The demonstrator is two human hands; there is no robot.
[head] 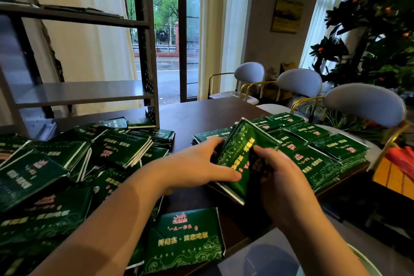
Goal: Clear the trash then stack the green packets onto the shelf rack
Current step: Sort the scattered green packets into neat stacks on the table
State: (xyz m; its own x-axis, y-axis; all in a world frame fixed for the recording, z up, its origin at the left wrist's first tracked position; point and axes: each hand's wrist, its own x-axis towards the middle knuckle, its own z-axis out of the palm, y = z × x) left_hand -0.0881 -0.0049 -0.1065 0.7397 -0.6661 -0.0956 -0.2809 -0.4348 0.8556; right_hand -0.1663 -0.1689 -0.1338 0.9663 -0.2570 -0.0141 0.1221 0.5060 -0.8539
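Dark brown wooden table point(201, 114) was noted, with a grey metal shelf rack point(85, 94) stood on its far left part. In front of the rack and spreading to its left, a loose heap of green printed foil packets point(56, 163) was recorded, lying at all angles. Well to the right of the rack, neat overlapping rows of green packets point(313, 148) were laid along the table edge. Nearer than the rack, by the near table edge, a single flat green packet point(186, 237) was left lying alone.

No plain trash was made out among them. The step in hand was judged to be the gathering and squaring of packets. Stacking was judged hardly begun, since nothing green was seen on the rack's lower board. The next move was judged to call for the held packet to be evened up, carried left to the rack and set flat on that board, clear of the upright post.

Right of the rack, between heap and rows, a tilted green packet point(242, 154) was held raised on edge; whether more were bundled behind it could not be told. It was pinched by the left hand point(197, 163), fingers stretched over its left edge, thumb laid along its face. Its right edge was gripped by the right hand point(277, 175), thumb on the face, fingers curled behind.
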